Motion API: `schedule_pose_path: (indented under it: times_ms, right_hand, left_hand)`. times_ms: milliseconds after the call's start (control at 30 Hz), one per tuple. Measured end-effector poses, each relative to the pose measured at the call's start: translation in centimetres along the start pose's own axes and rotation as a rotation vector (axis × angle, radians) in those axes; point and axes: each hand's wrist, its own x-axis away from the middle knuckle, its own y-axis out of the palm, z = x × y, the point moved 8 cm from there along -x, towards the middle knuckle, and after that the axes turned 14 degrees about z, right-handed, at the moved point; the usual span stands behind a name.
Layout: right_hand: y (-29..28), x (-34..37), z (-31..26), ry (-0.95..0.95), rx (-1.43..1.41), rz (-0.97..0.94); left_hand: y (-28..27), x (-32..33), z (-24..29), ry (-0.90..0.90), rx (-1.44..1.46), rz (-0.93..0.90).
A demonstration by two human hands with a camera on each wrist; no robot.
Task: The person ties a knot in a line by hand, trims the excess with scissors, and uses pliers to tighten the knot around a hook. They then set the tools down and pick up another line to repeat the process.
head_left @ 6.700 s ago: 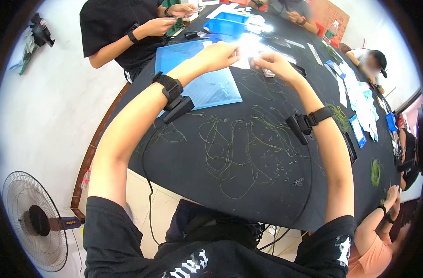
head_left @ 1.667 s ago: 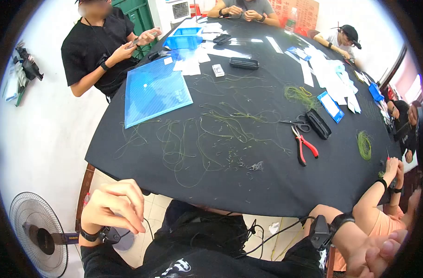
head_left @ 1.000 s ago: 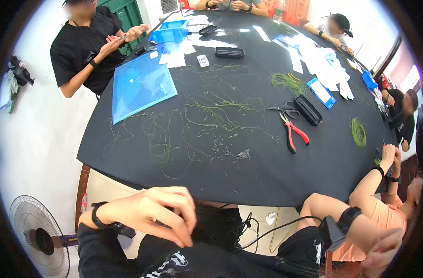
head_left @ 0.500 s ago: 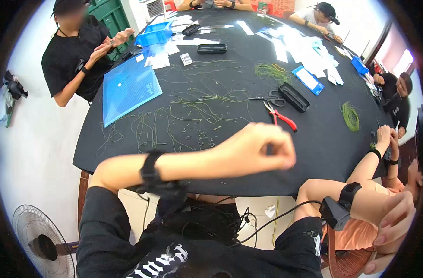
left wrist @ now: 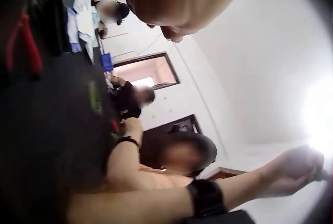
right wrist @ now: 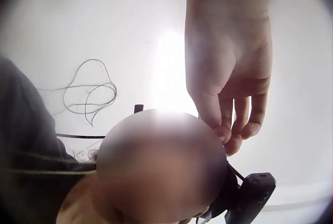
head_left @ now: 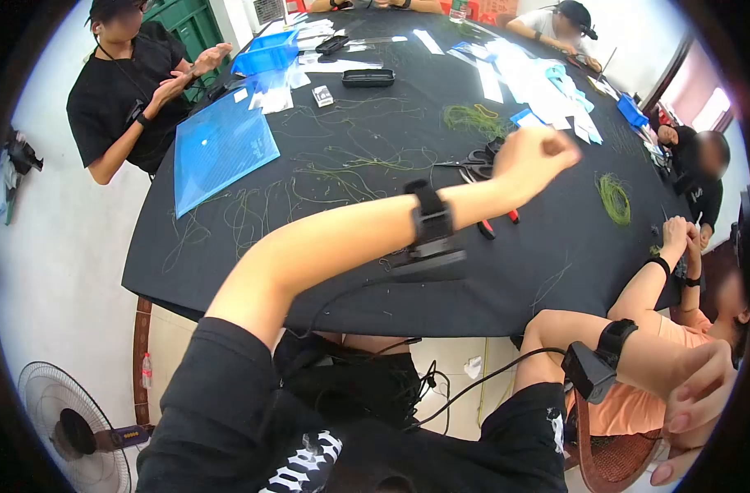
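Observation:
My left hand [head_left: 533,164] is raised over the right part of the black-covered table, thumb and forefinger meeting in a ring as if pinching a thin line. Loose strands of thin line [head_left: 553,283] show below it in the head view. Out at the far right, my right hand [head_left: 699,394] is lifted beside the seat, fingers bent. In the right wrist view its thumb tip lies near the fingertips, and I cannot tell what is between them. A loop of thin line [right wrist: 115,95] shows left of that hand. Red-handled pliers [head_left: 486,230] and black scissors [head_left: 455,164] are partly hidden behind my left hand and forearm.
Green line lies in a coil [head_left: 614,200] and a loose bundle [head_left: 473,121]. A blue folder [head_left: 223,152], a blue bin [head_left: 266,52] and a black case [head_left: 368,78] sit farther back. Other people sit around the table; one is close on my right.
My left hand has swung from low by my body, across the table's front, out to the right over the pliers. My right hand stays far right. Thin strands now show near the front edge.

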Motion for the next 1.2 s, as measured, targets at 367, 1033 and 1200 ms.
schedule_pose_path:
  times_ms: [367,1033,1200]
  right_hand:
    - [0.1,0.1,0.9,0.008,-0.069,0.019]
    - [13.2,-7.0,10.4,0.399,-0.198,-0.074]
    - [17.3,-7.9,13.4,0.503,-0.128,-0.056]
  left_hand:
    - [-7.9,9.6,-1.9,0.177,-0.790,-0.719]
    - [-21.4,10.2,6.9,-0.087,-0.132,-0.356]
    - [-21.0,9.7,5.1,-0.349,0.410,-0.480]
